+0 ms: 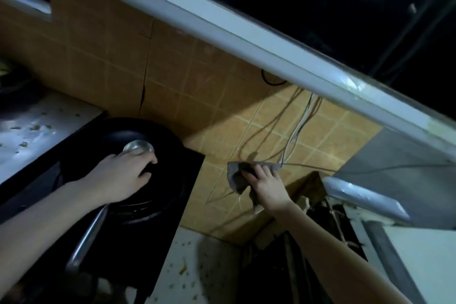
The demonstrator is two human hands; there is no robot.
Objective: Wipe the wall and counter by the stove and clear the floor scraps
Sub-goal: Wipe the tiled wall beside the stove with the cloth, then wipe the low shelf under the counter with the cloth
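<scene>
White speckled counter [170,281] nearest, food scraps [183,269] on it, beside black stove [183,180]. Left hand [121,175] curled round knob [138,147] of dark pan lid [169,145]. Right hand [265,181], well apart, clutches grey rag [235,176] against tan tiled wall [266,116]; cables [293,131] just above.

One wide-angle view looks from the person's head, forward and down, rolled hard so the ledge [222,29] above the wall [197,86] runs as a diagonal from upper left to lower right. It sits close over the stove [190,168] and the desk [192,266]. Both forearms enter from the lower edges; the left grip [121,175] lies left of centre, the right grip [267,182] with its cloth [237,175] just right of centre. The top right corner is dark, the edges blurred.
</scene>
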